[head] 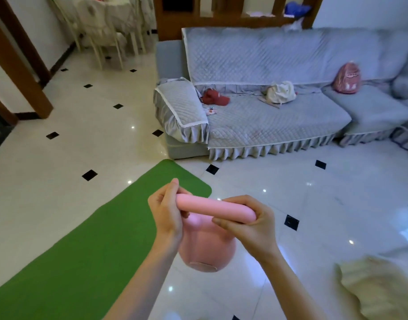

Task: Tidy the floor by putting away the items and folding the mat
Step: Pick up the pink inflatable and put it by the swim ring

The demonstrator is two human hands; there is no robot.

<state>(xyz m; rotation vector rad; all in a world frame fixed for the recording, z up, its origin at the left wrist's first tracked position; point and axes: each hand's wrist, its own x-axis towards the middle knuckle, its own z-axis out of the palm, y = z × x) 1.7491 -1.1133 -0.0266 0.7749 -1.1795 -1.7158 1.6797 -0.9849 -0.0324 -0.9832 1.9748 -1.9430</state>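
A pink kettlebell (207, 248) hangs in the air above the floor, held by its thick handle. My left hand (166, 211) grips the handle's left end and my right hand (244, 220) grips its right end. Its round body hangs below my hands, base facing me. A green mat (82, 250) lies flat and unrolled on the tiled floor, running from the lower left up to a rounded corner just beyond my left hand.
A grey quilted sofa (267, 121) stands ahead with a red cloth (214, 98), a cream bag (280, 92) and a pink backpack (347, 77) on it. A cream cloth (378, 287) lies at lower right. Dining chairs (106, 31) stand at the back left.
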